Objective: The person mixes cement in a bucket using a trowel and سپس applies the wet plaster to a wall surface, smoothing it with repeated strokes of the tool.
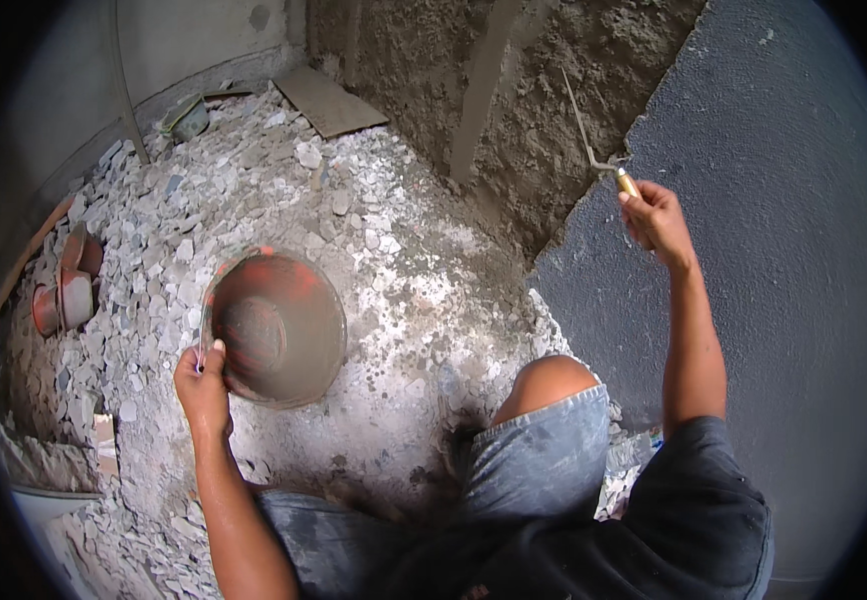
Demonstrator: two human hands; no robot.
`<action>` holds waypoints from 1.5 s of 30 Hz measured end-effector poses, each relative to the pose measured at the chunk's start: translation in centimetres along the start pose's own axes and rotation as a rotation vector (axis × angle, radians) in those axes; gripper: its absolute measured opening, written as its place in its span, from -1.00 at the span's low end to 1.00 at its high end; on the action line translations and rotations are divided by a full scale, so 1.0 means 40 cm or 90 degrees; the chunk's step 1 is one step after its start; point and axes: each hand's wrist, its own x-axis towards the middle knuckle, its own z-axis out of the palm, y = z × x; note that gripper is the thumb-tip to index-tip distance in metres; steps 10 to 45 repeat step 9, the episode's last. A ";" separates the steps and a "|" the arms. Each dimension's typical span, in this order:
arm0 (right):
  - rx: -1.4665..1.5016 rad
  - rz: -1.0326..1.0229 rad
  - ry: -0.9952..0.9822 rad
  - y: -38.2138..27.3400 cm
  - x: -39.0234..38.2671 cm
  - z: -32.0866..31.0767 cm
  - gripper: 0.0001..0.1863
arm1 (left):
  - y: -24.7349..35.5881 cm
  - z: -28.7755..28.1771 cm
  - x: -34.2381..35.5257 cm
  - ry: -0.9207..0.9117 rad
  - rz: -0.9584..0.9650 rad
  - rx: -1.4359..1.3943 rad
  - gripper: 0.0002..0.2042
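My right hand [660, 224] is closed round the yellowish handle of a trowel [586, 128]. Its thin blade, seen nearly edge-on, points up and away in front of the wall with rough wet mortar [534, 110]. At the left, my left hand [207, 392] pinches the near-left side of a mortar-smeared bucket [319, 345], at its rim or wire handle; which one I cannot tell. The bucket tilts so its inside faces me. Grey mortar coats its walls, with reddish patches showing, and only a thin layer seems to lie at the bottom.
Broken rubble [154, 270] covers the floor at the left. A flat board [329, 101] lies by the far corner. Orange-red containers [76, 290] sit at the far left. A dark grey textured wall [754, 200] rises close on the right. My bent knee [549, 385] is between bucket and wall.
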 end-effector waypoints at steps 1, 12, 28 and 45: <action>-0.043 -0.023 -0.019 -0.051 -0.003 0.044 -0.78 | 0.008 -0.003 -0.003 0.019 -0.015 -0.004 -0.79; 0.078 0.060 -0.225 0.151 -0.173 0.260 -0.76 | -0.019 0.018 0.065 0.076 0.004 0.305 -0.65; 0.078 0.060 -0.225 0.151 -0.173 0.260 -0.76 | -0.019 0.018 0.065 0.076 0.004 0.305 -0.65; 0.078 0.060 -0.225 0.151 -0.173 0.260 -0.76 | -0.019 0.018 0.065 0.076 0.004 0.305 -0.65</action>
